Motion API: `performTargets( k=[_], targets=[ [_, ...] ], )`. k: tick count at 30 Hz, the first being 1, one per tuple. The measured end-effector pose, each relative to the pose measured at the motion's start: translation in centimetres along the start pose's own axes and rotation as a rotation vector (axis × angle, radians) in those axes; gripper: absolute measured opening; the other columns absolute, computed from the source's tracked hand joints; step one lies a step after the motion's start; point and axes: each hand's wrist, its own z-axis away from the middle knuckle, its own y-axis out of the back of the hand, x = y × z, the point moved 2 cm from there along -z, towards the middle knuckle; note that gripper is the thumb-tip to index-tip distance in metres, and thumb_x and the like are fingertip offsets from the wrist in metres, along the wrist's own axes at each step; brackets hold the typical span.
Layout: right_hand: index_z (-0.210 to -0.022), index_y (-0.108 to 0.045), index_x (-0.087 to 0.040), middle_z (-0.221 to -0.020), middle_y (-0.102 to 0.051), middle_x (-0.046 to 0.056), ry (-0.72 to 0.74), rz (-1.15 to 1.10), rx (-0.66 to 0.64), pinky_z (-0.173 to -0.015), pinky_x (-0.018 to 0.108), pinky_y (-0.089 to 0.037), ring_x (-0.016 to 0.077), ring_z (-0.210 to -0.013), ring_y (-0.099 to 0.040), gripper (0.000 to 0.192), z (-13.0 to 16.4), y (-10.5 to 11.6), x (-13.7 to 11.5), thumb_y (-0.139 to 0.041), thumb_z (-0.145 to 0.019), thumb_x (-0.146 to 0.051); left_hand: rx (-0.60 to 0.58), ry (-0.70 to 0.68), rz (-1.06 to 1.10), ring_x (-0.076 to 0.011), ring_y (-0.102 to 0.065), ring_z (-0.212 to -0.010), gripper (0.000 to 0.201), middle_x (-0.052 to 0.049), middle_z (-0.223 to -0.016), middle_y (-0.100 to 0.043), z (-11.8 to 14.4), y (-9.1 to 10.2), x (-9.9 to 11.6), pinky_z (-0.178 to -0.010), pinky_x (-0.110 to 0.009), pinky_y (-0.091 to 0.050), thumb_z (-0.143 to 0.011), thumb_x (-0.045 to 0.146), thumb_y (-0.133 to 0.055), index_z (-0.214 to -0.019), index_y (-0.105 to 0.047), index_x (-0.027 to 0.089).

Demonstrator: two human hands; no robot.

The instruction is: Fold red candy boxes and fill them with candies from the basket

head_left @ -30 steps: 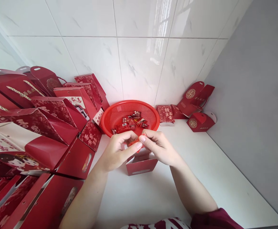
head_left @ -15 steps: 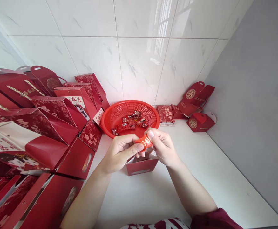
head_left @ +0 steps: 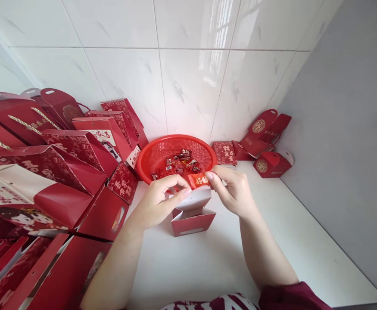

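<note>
A wrapped candy, red-orange with pale lettering, is stretched between my two hands above a small gift box. My right hand pinches its right end between thumb and fingers. My left hand is closed in a pinch at the candy's left end. Below them, the red gift box stands on the white table with its top open and its pale inner flap raised behind. Just beyond is a red plastic basket with several wrapped candies lying in it.
Many red gift boxes crowd the left side, some with rope handles or printed figures. More red boxes stand at the back right. A tiled wall rises behind the white table, and a grey panel borders the right.
Both hands have moved apart slightly, and the candy has gone from bunched up to lying flatter and a little farther from me. More of the open box shows.
</note>
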Motion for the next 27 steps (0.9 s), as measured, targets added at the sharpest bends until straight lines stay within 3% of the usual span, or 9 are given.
performTargets(
  k=[3, 5, 8, 11, 14, 17, 27],
  targets=[
    [-0.068, -0.052, -0.020, -0.059, -0.051, -0.001, -0.015, 0.031, 0.046, -0.051, 0.026, -0.033, 0.0110, -0.053, -0.045, 0.035, 0.1, 1.4, 0.3, -0.047, -0.101, -0.031, -0.110, -0.049, -0.236, -0.0175, -0.064, -0.088, 0.019, -0.005, -0.102, -0.065, 0.2, 0.6, -0.5, -0.070, -0.026, -0.050, -0.091, 0.033, -0.057, -0.090, -0.074, 0.024],
    [-0.071, -0.056, -0.019, -0.058, -0.052, -0.001, -0.018, 0.053, 0.042, -0.051, 0.026, -0.035, 0.0112, -0.053, -0.047, 0.033, 0.3, 2.0, 0.3, -0.048, -0.101, -0.030, -0.203, -0.044, -0.361, -0.0179, -0.065, -0.088, 0.021, -0.004, -0.102, -0.065, 0.3, 0.7, -0.9, -0.072, -0.026, -0.050, -0.092, 0.029, -0.056, -0.092, -0.077, 0.027],
    [-0.076, -0.060, -0.019, -0.062, -0.058, 0.000, -0.020, 0.052, -0.006, -0.054, 0.027, -0.039, 0.0121, -0.057, -0.053, 0.028, 0.5, 2.7, 0.2, -0.048, -0.100, -0.028, -0.344, 0.009, -0.446, -0.0192, -0.066, -0.085, 0.020, -0.003, -0.096, -0.067, 0.5, 0.4, -1.5, -0.076, -0.028, -0.050, -0.089, 0.029, -0.059, -0.101, -0.076, 0.030],
    [-0.085, -0.064, -0.020, -0.076, -0.067, 0.002, 0.018, 0.019, -0.102, -0.060, 0.028, -0.045, 0.0143, -0.066, -0.060, 0.020, 0.6, 3.0, 0.0, -0.050, -0.099, -0.023, -0.424, 0.004, -0.479, -0.0237, -0.066, -0.098, 0.033, -0.003, -0.113, -0.066, 0.8, 0.1, -1.2, -0.082, -0.031, -0.051, -0.082, 0.032, -0.069, -0.115, -0.070, 0.035],
    [-0.100, -0.068, -0.023, -0.093, -0.072, 0.004, 0.087, -0.043, -0.167, -0.072, 0.031, -0.052, 0.0182, -0.083, -0.067, 0.016, 0.5, 3.1, -0.2, -0.054, -0.097, -0.018, -0.428, -0.037, -0.502, -0.0280, -0.061, -0.116, 0.055, -0.003, -0.133, -0.060, 1.3, -0.1, -0.3, -0.091, -0.034, -0.050, -0.078, 0.028, -0.073, -0.130, -0.060, 0.037],
    [-0.105, -0.069, -0.025, -0.097, -0.073, 0.004, 0.121, -0.094, -0.159, -0.078, 0.034, -0.055, 0.0195, -0.090, -0.068, 0.020, 0.5, 3.4, -0.4, -0.057, -0.094, -0.014, -0.393, -0.059, -0.513, -0.0277, -0.054, -0.127, 0.073, -0.002, -0.142, -0.054, 1.7, -0.1, 0.4, -0.100, -0.036, -0.046, -0.077, 0.019, -0.071, -0.143, -0.045, 0.039],
    [-0.102, -0.069, -0.018, -0.088, -0.068, 0.006, 0.300, -0.134, 0.005, -0.066, 0.031, -0.054, 0.0166, -0.078, -0.064, 0.025, 0.5, 4.0, -1.7, -0.062, -0.085, -0.002, -0.388, 0.011, -0.576, -0.0262, -0.046, -0.132, 0.070, 0.000, -0.140, -0.053, 1.4, -0.4, 0.6, -0.112, -0.040, -0.035, -0.079, 0.022, -0.071, -0.142, -0.045, 0.038]
  ],
)
